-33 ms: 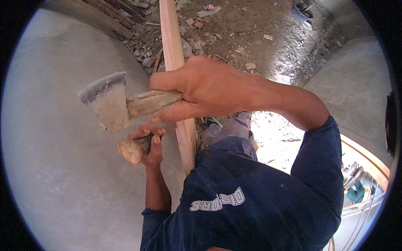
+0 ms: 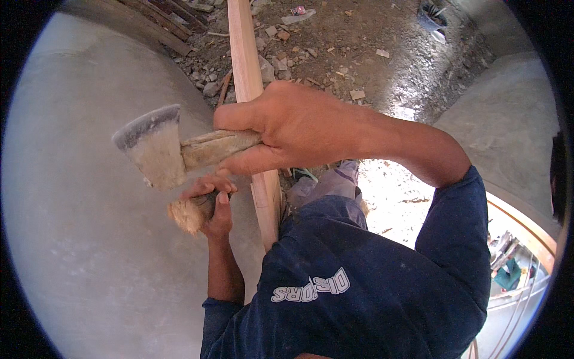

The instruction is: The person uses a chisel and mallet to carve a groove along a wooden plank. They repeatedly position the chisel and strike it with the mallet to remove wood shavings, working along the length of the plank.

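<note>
My right hand [image 2: 287, 128] is closed round the short wooden handle of a hatchet [image 2: 156, 149]. Its pale grey head flares to a dark, curved edge at the upper left, and its narrow butt points down. Just below that butt, my left hand [image 2: 217, 212] grips a stubby, dark handle with a frayed tan end [image 2: 188, 215]; its other end is hidden, so its kind cannot be told. A long, pale wooden beam [image 2: 246, 66] passes beneath my right hand and runs down to my shirt, just right of my left hand.
A smooth grey surface [image 2: 101, 269] fills the left side. Beyond lies dirt ground [image 2: 353, 45] with stones and scraps, and dark planks [image 2: 158, 27] at the far left. A dark bucket [image 2: 431, 21] stands far right. Another wooden piece [image 2: 520, 218] crosses at the right.
The hatchet head has dipped very slightly. My left hand and the frayed tan end have barely shifted; the beam looks unmoved.
</note>
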`<state>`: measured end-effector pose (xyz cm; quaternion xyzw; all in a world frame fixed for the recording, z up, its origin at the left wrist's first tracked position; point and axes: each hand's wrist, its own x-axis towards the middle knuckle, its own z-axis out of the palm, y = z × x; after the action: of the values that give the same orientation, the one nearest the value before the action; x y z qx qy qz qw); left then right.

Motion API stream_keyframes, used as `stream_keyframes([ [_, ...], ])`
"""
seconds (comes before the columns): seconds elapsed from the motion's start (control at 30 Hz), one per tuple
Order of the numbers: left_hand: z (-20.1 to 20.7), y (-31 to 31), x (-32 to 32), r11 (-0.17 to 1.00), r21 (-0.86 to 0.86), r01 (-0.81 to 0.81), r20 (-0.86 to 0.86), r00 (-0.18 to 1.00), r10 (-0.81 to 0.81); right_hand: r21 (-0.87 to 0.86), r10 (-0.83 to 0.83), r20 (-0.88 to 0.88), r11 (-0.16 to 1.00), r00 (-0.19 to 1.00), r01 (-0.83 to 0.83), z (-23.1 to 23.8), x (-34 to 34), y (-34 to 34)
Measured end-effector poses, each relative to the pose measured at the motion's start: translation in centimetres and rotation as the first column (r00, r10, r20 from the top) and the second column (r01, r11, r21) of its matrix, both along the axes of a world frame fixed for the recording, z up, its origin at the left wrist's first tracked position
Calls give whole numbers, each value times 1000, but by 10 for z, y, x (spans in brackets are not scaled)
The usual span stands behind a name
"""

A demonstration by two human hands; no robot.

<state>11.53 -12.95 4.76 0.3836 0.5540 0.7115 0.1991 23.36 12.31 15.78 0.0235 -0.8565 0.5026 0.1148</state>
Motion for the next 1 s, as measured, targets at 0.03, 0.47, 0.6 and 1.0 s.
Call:
stream_keyframes([
  [0.03,1,2,0,1000,12,1,12,1000,-1,-16,12,31,1000,999,-12,1,0,0],
  [0.47,-40,-28,-5,940,-187,-287,-111,957,270,141,48,-85,989,995,-36,6,1,-7],
  [0.6,-36,-35,1,935,-243,-258,-50,966,254,268,109,98,954,989,-132,27,-2,-5],
  [1.0,-24,-10,-1,951,-222,-216,-50,976,210,85,4,-45,996,999,0,13,3,-3],
])
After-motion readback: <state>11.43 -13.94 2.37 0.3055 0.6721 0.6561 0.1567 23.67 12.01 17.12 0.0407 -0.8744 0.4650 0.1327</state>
